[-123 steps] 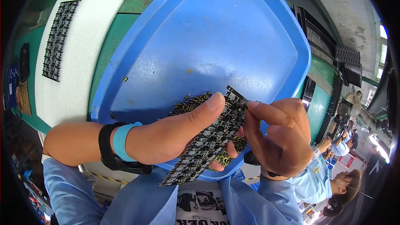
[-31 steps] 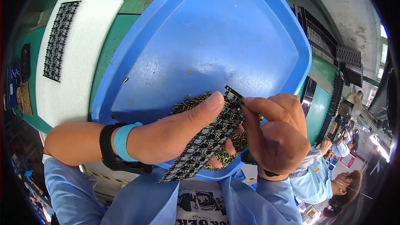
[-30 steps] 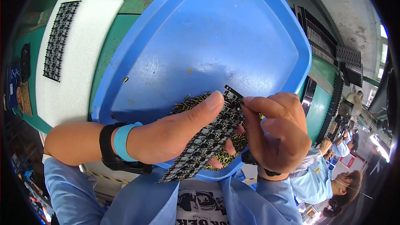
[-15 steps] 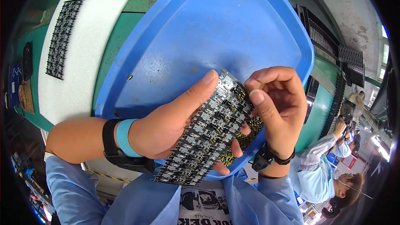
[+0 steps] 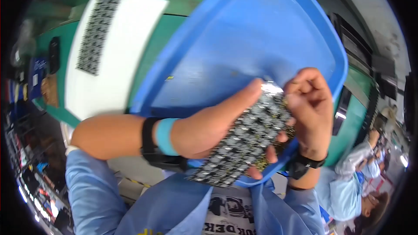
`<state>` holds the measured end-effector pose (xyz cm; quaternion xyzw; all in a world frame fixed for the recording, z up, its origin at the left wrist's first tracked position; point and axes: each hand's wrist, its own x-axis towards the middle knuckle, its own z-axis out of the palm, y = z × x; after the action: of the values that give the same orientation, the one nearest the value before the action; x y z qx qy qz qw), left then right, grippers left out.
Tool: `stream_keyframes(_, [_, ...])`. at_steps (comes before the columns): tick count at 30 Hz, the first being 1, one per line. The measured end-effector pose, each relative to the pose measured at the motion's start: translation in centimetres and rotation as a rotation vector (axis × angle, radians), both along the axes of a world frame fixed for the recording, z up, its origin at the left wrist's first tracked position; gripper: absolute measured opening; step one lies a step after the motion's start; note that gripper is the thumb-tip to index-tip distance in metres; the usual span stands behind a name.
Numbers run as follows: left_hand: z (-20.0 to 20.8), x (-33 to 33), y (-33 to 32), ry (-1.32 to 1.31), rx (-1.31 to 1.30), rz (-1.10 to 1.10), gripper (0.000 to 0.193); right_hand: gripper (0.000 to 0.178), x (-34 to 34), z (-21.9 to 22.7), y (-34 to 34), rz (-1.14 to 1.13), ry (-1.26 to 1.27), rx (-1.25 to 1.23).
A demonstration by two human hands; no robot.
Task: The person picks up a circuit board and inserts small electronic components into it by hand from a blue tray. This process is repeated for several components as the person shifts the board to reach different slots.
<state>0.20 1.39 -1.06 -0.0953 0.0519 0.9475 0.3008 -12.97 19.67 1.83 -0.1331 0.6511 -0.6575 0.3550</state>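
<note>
Your left hand grasps the circuit-board panel slantwise over the near edge of the blue tray. Your right hand curls beside the panel's upper end; its grip is indeterminable.

The thin rectangular circuit-board panel shows a repeating black-and-silver checkered pattern. The wide plastic tray is plain blue, the flat foam sheet white, the tabletop green, the cloth wristband turquoise.

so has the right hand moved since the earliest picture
Yes: judged against the right corner of the tray, the right hand now sits higher in view, farther from the person's body.
</note>
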Motion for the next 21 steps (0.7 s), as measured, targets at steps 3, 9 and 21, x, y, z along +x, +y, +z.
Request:
stream_keyframes(3, [0.0,-0.7,0.2,0.077,0.082,-0.059,0.085,0.024,-2.1,-0.2,0.6,0.007,0.191,0.007])
stream_keyframes(9, [0.5,0.0,0.4,0.18,0.102,-0.06,0.088,0.028,-3.9,0.2,-7.3,0.748,0.981,0.074])
stream_keyframes(21, [0.1,0.8,-0.4,0.336,0.148,-0.06,0.093,0.022,1.4,-4.6,-15.0,0.897,1.022,0.074])
